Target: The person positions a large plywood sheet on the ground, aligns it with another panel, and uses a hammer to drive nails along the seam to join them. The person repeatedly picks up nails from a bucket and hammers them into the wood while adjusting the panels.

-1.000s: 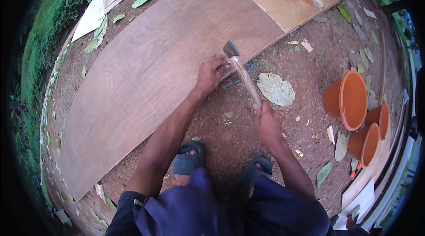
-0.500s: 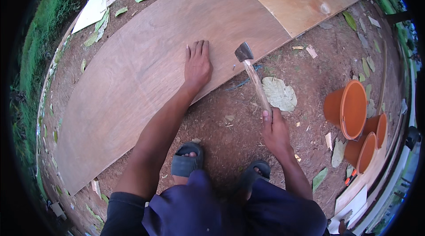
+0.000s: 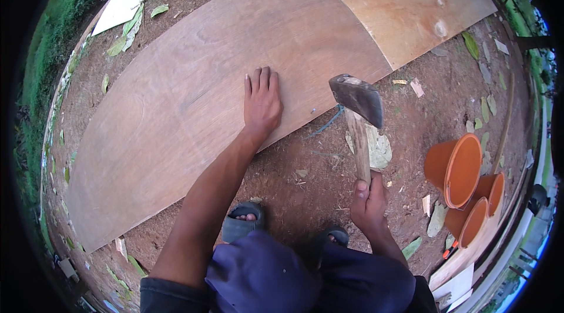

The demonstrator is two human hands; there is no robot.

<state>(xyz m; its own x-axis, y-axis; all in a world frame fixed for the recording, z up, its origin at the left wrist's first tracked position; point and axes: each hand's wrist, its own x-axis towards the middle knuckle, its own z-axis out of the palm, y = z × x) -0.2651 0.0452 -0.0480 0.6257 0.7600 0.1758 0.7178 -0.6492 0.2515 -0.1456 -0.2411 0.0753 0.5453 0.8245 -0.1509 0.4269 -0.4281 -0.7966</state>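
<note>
- Currently the hammer [image 3: 358, 119] is raised, wooden handle near upright in view and dark metal head uppermost, just beside the near edge of the brown plywood sheet [image 3: 194, 95] lying on the bare earth.
- Right hand [image 3: 369, 201]: fully closed round the lower end of the handle, fingers wrapped, thumb up along the wood. A low grip of this kind gives reach, so a firm wrist looks advisable to keep the head square on the way down.
- Left hand [image 3: 262, 104]: open and flat, palm down, fingers together and pointing away from the person, pressing on the sheet close to its near edge. It grasps nothing.
- A small dark mark [image 3: 313, 111] shows on the sheet between the flat hand and the hammer head; whether it is a nail cannot be told.
- Recommended practice, as a judgement: keep the flat hand well apart from the strike line and hold the sheet steady.
- A paler plywood sheet [image 3: 405, 7] adjoins the brown one at its far right end.
- Surroundings: a dry leaf [image 3: 379, 148] lies behind the handle, and orange plastic buckets [image 3: 461, 172] lie tipped to the right. Both sandalled feet [image 3: 241, 222] are planted on the soil below.
</note>
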